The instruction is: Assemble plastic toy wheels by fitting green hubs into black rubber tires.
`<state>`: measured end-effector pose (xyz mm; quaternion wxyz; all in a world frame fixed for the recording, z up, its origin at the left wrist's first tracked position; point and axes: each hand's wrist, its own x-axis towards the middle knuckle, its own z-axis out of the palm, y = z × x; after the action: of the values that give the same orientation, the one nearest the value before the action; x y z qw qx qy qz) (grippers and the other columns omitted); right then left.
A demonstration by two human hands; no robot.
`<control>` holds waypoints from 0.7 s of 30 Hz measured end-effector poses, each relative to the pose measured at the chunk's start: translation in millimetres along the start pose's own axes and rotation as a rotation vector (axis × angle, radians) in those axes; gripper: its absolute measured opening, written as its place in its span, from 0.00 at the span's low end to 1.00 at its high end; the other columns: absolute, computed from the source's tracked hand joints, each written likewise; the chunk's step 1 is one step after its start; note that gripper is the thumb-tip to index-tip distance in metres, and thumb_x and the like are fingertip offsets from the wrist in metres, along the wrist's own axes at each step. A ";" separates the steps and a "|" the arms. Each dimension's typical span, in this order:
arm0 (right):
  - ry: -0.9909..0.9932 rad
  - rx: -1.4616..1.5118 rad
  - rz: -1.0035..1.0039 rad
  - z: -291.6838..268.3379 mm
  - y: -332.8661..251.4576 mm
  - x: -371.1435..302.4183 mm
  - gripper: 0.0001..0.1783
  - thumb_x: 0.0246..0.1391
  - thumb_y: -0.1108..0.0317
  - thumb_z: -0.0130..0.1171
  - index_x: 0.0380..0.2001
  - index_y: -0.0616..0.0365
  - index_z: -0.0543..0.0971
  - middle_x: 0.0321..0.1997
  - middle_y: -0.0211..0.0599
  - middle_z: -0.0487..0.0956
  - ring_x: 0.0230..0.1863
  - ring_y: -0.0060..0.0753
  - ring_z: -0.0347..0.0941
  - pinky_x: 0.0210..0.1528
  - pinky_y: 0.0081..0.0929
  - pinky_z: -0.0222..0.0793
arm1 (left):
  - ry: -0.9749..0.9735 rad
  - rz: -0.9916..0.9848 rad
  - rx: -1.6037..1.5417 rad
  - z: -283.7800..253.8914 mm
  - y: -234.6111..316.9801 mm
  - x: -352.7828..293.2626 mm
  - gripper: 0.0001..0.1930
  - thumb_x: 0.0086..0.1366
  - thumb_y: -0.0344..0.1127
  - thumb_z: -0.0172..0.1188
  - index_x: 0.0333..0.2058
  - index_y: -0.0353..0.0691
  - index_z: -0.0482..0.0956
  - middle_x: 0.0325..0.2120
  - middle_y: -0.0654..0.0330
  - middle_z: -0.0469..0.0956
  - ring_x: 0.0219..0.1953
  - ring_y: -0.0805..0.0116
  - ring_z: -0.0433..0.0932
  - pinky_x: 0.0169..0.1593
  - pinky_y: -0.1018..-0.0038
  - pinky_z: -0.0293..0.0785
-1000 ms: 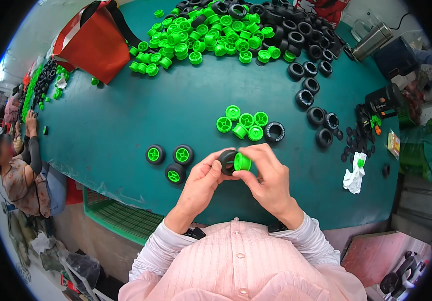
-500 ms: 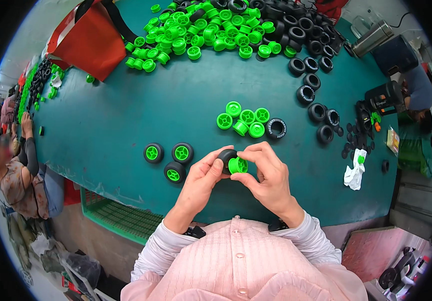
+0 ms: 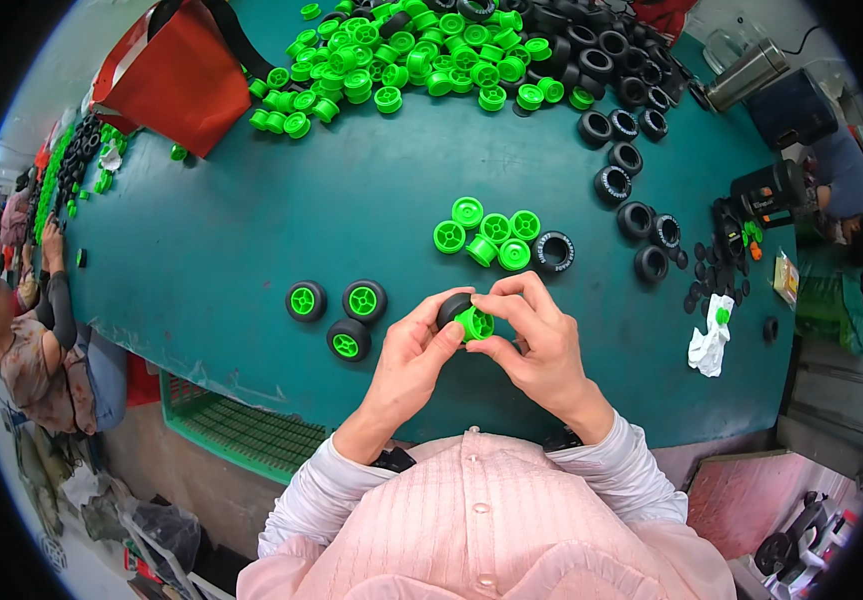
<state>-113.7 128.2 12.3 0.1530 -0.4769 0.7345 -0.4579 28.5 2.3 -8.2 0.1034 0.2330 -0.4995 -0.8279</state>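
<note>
Hands, left [image 3: 413,352] and right [image 3: 536,335], both pinching one green hub [image 3: 475,323] inside a black tyre [image 3: 450,306]

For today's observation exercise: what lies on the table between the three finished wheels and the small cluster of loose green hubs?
Head view: between the three finished wheels and the green hubs lies only bare teal table.

- Three finished black-tyred green-hubbed wheels [image 3: 340,312] lie on the teal surface [image 3: 211,250], left of the hands.
- A cluster of loose green plastic hubs [image 3: 486,233] lies beyond the hands, one black rubber tyre [image 3: 553,251] touching its right side.
- A large heap of green hubs [image 3: 401,60] lies at the far edge, with a red bag [image 3: 176,80] to its left.
</note>
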 end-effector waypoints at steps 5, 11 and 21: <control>0.010 0.079 0.010 -1.6 -2.1 0.4 0.24 0.46 0.65 0.75 0.48 0.53 0.79 0.44 0.35 0.77 0.34 0.36 0.81 0.28 0.30 0.76 | -0.017 0.006 0.026 4.2 8.5 -3.1 0.26 0.72 0.35 0.61 0.64 0.29 0.67 0.53 0.58 0.77 0.54 0.73 0.76 0.58 0.73 0.74; -0.086 0.054 0.077 -13.5 -6.4 7.4 0.26 0.45 0.67 0.73 0.49 0.54 0.76 0.44 0.36 0.77 0.36 0.39 0.82 0.33 0.34 0.81 | -0.001 0.039 0.102 16.5 19.1 -0.5 0.26 0.68 0.29 0.65 0.62 0.31 0.69 0.47 0.63 0.77 0.47 0.79 0.75 0.51 0.78 0.75; 0.024 -0.057 0.120 5.1 -5.4 3.4 0.24 0.45 0.67 0.73 0.47 0.56 0.77 0.42 0.35 0.76 0.34 0.37 0.82 0.31 0.33 0.76 | 0.055 0.065 0.188 21.7 9.3 0.5 0.22 0.72 0.27 0.57 0.62 0.30 0.69 0.47 0.61 0.77 0.48 0.78 0.75 0.51 0.78 0.75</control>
<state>-109.0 122.0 14.8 0.1574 -0.4308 0.7763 -0.4324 16.9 14.6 8.3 0.1217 0.2479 -0.5795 -0.7667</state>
